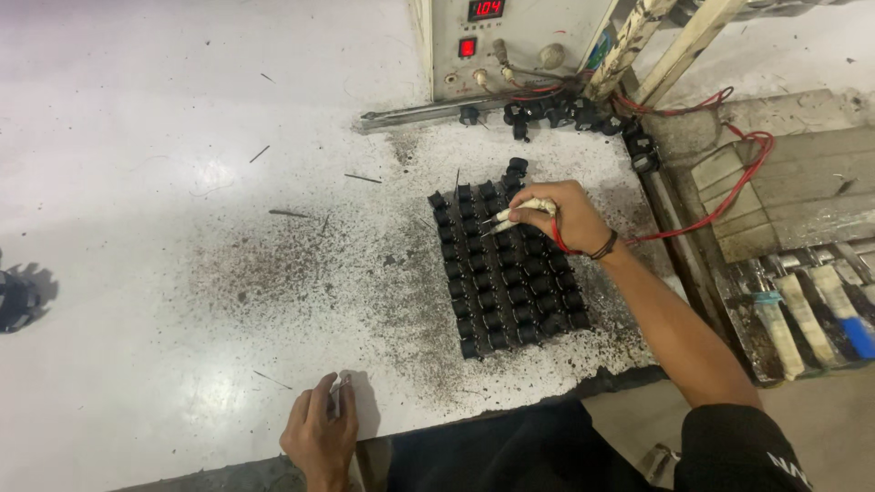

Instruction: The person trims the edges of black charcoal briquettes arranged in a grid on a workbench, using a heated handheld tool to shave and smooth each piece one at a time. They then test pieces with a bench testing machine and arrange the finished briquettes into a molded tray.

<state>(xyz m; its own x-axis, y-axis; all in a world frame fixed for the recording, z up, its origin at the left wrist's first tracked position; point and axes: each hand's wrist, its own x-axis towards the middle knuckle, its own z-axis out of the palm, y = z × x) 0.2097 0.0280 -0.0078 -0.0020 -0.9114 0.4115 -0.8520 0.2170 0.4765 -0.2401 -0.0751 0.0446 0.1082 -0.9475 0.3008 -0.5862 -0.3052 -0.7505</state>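
right hand (561,217), right of centre in the frame: pinched around a pale probe (512,211) with red wire (720,196) trailing off to the upper right; tip down on the top rows of the grid of small black parts (510,273). left hand (319,428), bottom centre: curled at the table (137,137) edge, fingers closed loosely on a small grey piece (339,392); kind of piece cannot be told.

advice for the contact in hand: keep the probe near upright, tip on one part only, wrist clear of neighbouring rows so none get nudged out of line; keep the wire slack and off the grid; brace the forearm on the table edge for steadiness.

materials: black parts moulded, blocky, matt, packed touching in neat rows and columns. more loose black parts (565,114) strung along the foot of the grey control box (510,46), top centre. table white, smooth, glossy at the left, heavily speckled with dark grit around the grid. thin dark slivers (290,213) scattered left of centre. red wire round, flexible. worn pale-handled tools (811,314) in a tray at the right edge.
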